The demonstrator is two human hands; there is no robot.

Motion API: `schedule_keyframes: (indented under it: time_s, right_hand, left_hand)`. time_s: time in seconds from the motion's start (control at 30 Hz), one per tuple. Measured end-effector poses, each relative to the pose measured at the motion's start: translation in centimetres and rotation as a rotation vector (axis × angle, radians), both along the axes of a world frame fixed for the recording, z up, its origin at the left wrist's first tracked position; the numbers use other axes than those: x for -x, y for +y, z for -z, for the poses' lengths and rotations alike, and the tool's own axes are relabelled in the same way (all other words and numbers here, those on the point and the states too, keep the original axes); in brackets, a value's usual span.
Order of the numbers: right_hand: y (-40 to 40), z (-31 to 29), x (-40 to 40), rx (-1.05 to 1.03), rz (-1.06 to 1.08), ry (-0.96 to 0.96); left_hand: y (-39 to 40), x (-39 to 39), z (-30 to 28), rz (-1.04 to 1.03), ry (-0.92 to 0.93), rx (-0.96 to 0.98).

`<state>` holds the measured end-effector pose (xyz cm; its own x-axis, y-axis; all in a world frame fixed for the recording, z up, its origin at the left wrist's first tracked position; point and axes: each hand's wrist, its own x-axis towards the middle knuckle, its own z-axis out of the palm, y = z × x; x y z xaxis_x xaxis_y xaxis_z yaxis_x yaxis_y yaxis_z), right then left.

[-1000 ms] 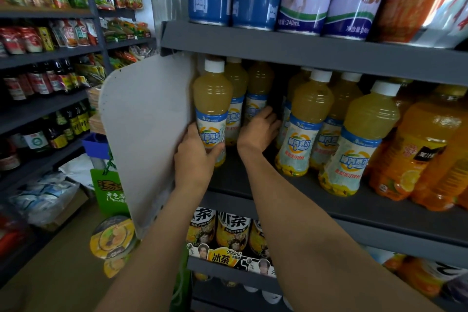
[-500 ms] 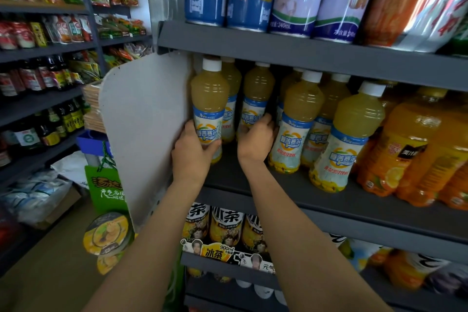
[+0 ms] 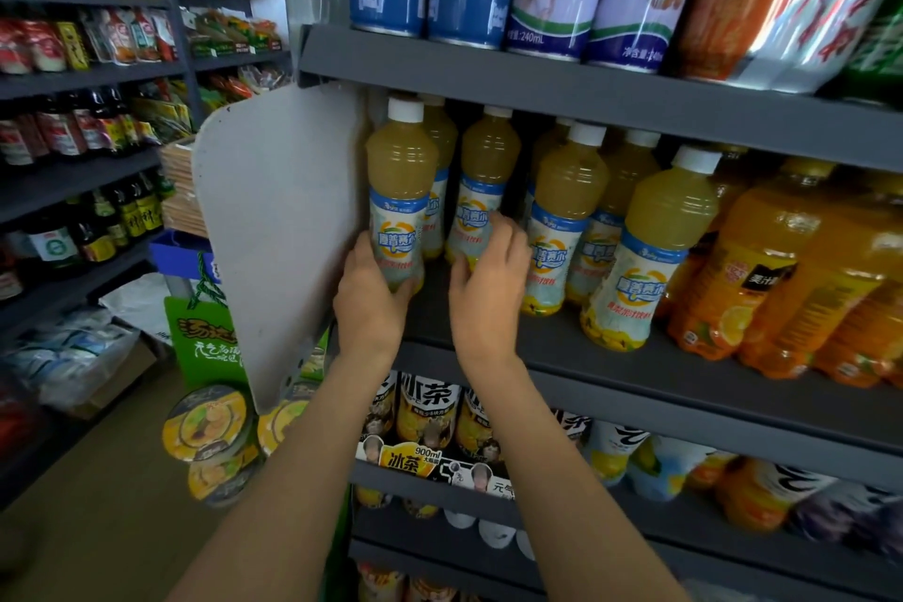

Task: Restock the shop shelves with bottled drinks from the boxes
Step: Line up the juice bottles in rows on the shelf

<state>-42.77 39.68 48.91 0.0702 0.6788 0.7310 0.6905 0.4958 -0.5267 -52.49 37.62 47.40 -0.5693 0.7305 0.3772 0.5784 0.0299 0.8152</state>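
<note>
Bottled juice drinks, pale yellow: front bottle (image 3: 400,205) at frame centre-left, standing on the grey shelf (image 3: 635,367) just beside the end panel (image 3: 278,230). Left hand (image 3: 374,293) fingers curl round its base. Right hand (image 3: 488,279) fingers wrap the neighbouring bottle (image 3: 481,196). Several rows already stocked; front gap remains; no boxes visible.
</note>
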Motion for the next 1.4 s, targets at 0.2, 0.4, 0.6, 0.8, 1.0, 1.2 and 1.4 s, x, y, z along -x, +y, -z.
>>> schedule_keyframes:
  time_s: [0.2, 0.4, 0.6, 0.8, 1.0, 1.2, 1.4]
  right_hand:
    - [-0.1, 0.0, -4.2, 0.068, 0.172, 0.113]
    - [1.8, 0.3, -5.4, 0.383, 0.055, 0.23]
    - [0.3, 0.9, -2.3, 0.353, -0.081, 0.174]
    - [0.5, 0.8, -0.5, 0.364, -0.089, 0.148]
    - [1.3, 0.3, -0.6, 0.431, -0.196, 0.152]
    - [1.2, 0.5, -4.0, 0.299, -0.021, 0.302]
    - [5.2, -0.1, -3.8, 0.4, 0.156, 0.02]
  left_hand:
    - [0.4, 0.2, -0.6, 0.022, 0.007, 0.073]
    - [0.6, 0.2, -0.2, 0.045, -0.003, 0.044]
    - [0.8, 0.3, 0.0, 0.055, 0.037, 0.062]
    - [0.7, 0.3, 0.0, 0.045, 0.043, 0.056]
    - [0.3, -0.4, 0.0, 0.04, 0.027, 0.048]
    - [-1.8, -4.0, -0.2, -0.097, 0.266, -0.284]
    - [0.5, -6.3, -0.3, 0.064, 0.266, -0.021]
